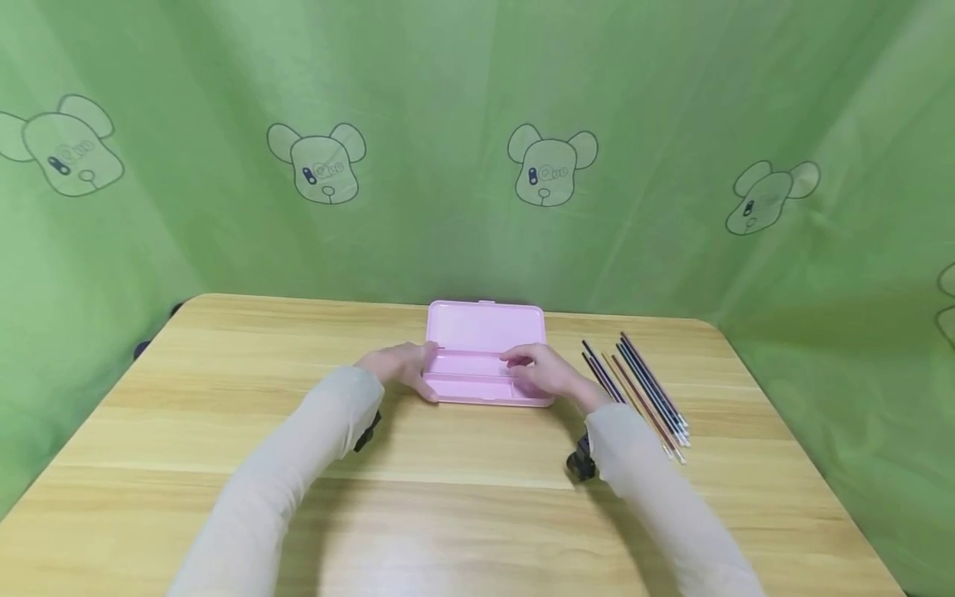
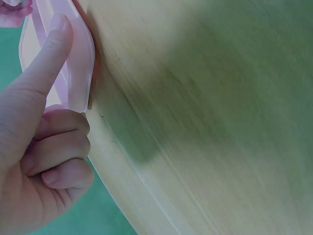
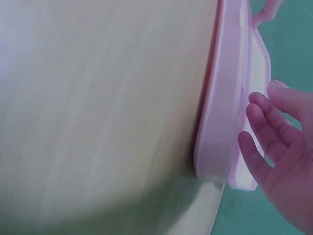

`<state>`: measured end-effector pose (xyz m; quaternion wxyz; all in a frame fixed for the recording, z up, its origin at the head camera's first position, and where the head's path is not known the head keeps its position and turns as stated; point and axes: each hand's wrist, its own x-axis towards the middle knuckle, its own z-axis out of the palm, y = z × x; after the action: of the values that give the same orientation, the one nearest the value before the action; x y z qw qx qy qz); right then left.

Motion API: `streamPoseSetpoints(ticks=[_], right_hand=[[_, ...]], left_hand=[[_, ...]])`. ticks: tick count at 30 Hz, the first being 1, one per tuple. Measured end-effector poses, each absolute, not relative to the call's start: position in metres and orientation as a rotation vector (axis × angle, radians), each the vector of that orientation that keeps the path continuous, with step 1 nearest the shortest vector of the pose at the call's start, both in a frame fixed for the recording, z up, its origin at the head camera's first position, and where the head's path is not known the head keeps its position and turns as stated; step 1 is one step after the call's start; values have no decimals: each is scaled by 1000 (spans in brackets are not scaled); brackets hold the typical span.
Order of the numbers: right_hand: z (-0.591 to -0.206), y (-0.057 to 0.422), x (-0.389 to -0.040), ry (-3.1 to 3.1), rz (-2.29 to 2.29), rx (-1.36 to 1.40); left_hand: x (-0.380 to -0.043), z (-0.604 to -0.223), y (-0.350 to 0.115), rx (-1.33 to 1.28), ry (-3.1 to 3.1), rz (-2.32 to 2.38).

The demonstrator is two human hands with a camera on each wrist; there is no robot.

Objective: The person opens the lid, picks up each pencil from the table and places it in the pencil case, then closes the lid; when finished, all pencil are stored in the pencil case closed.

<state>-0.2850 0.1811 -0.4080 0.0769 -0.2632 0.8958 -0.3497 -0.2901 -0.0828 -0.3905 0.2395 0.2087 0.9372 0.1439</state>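
A pink pencil case lies at the far side of the table with its lid raised at the back. Dividers split its inside into long compartments, and no pencils show in them. My left hand grips the case's left end; in the left wrist view the thumb lies along the case and the other fingers curl at its end. Above the right part of the case hovers my right hand, its fingers loosely bent with nothing between them.
Several dark and brown pencils lie side by side on the wooden table, right of the case. Close behind the table's back edge hangs a green curtain printed with bear heads. Dark wrist devices sit under both sleeves.
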Motion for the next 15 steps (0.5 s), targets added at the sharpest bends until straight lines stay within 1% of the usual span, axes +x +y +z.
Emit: streamPoseSetpoints(ticks=[5, 12, 15], right_hand=[[-397, 200, -280, 2694, -1032, -751], [-391, 230, -276, 2729, -980, -800], [-390, 243, -273, 2749, -947, -754]], left_hand=[[-290, -388, -81, 606, 2568, 394], [-291, -391, -82, 571, 2573, 356], [-290, -392, -82, 576, 2579, 351]])
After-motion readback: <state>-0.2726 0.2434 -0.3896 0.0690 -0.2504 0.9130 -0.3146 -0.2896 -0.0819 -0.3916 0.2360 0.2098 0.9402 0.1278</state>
